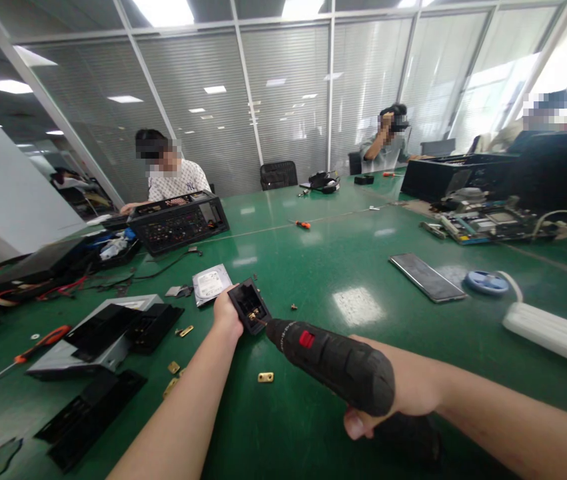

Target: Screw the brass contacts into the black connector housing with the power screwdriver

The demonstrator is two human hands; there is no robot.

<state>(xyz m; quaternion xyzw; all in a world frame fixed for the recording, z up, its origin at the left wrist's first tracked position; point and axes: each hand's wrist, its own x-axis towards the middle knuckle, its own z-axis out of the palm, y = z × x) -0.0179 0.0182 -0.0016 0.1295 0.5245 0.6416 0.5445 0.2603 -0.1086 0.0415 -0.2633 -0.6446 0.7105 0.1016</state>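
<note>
My left hand (pixel 227 316) is closed around a small black plastic housing (pixel 244 299), its open side turned up and towards me. Brass-coloured parts (pixel 253 315) show inside it. In the fist of my right hand (pixel 407 383) is a black cordless drill (pixel 331 363) with a red switch; its body hides most of the fingers. The drill's thin bit reaches the near edge of the housing; whether it touches a screw cannot be made out. A hard drive (pixel 210 284) lies just beyond my left hand. Below the housing is a brass plate with two holes (pixel 265 377).
On the green table (pixel 308 267) at left are a grey metal case (pixel 108 353), black plastic parts (pixel 93 413) and a screwdriver (pixel 43 343). A phone (pixel 426 277), a white power strip (pixel 558 337) and circuit boards (pixel 488 223) lie right. Two people (pixel 176 167) (pixel 386 143) sit across.
</note>
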